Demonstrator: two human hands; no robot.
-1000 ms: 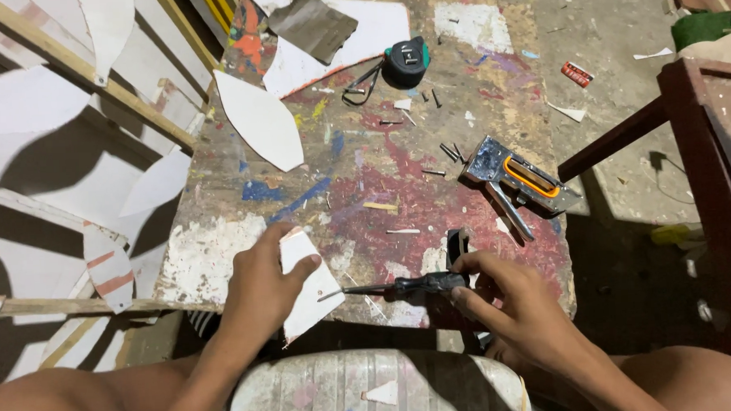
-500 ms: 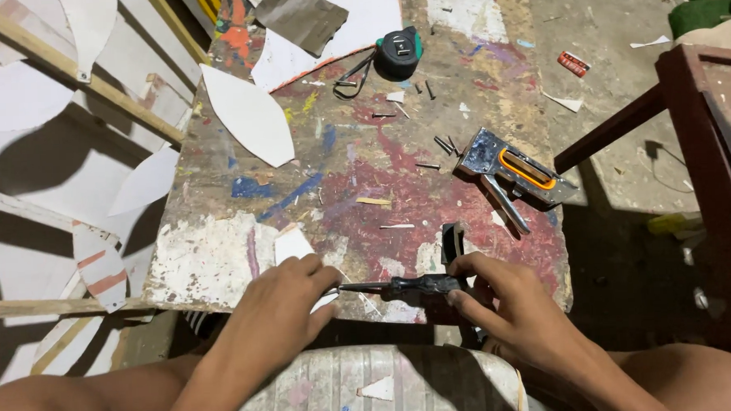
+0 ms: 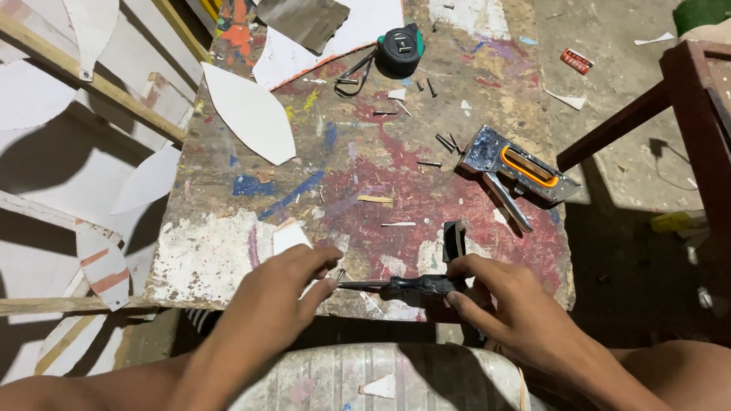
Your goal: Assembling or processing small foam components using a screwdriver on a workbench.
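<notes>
Right hand [image 3: 506, 302] grasping dark screwdriver [image 3: 409, 286], left hand [image 3: 279, 293] pinching small nail [image 3: 338, 274], at table's near edge [image 3: 223, 295].

table [image 3: 221, 259]: stapler [image 3: 514, 169] right | tape measure [image 3: 399, 50] far middle | screwdriver [image 3: 405, 286] near edge, between hands

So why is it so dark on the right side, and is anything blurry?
Head view: light falls brightest on the painted table, where the stapler and tape measure look sharp; deep shadow covers the floor under the dark red frame; the left hand and right hand look only slightly soft.
</notes>
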